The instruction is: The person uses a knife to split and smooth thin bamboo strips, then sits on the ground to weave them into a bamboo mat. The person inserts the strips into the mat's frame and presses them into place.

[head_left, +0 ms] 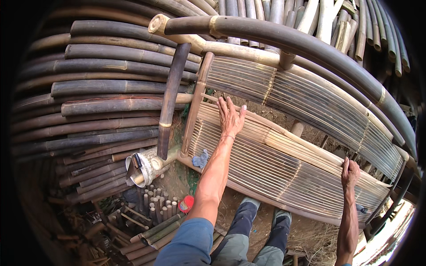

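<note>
A bamboo bench [198, 95] with thick dark and pale poles for its frame lies across the view, its surface made of long thin slats. Several pale loose-looking bamboo slats [284, 138] run side by side along the middle, next to a gap where the ground shows. My left hand [230, 117] rests on the left end of these slats, fingers stretched and apart. Farther right, my right hand [350, 172] has its fingers curled over the edge of the pale slats. A crumpled blue cloth [200, 158] lies near the bench's left end.
A white bucket [144, 173] of tools sits at the left end. Stacked dark bamboo poles [111, 86] fill the left side; more bamboo [284, 13] stands at the back. Short cut pieces [159, 206] and a red container [186, 204] are low on the left.
</note>
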Available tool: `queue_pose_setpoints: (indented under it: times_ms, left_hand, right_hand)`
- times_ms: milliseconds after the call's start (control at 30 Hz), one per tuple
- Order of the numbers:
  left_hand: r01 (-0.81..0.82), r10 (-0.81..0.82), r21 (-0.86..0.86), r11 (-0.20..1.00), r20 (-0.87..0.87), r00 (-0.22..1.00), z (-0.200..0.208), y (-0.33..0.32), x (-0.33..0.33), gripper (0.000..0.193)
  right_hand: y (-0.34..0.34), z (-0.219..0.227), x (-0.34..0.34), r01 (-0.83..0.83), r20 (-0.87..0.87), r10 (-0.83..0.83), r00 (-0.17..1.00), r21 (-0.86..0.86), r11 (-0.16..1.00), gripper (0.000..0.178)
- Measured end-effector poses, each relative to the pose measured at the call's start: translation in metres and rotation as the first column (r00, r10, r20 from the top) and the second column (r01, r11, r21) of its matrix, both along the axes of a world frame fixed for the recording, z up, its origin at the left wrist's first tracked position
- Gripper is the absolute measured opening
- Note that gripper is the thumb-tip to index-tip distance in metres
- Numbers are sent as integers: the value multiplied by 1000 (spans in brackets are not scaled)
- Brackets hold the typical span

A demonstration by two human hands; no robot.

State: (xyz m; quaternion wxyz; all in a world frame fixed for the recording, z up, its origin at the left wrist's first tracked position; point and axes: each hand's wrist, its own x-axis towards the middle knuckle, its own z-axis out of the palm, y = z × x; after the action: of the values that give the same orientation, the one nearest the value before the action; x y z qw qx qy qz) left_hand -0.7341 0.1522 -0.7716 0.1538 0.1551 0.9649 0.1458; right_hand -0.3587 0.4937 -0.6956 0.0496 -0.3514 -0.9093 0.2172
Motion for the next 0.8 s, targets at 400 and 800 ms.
queue_pose_setpoints:
  times_ms: [400, 800]
  left_hand:
    - [62, -44, -82, 995, 212, 976, -20, -29, 1, 91]
    - [70, -79, -228, 971, -32, 996, -41, -19, 0, 80]
  right_hand:
    - [-17, -15, 1, -93, -6, 93, 996, -142, 986, 18]
    - [-44, -45, -23, -154, 168, 159, 973, -38, 987, 57]
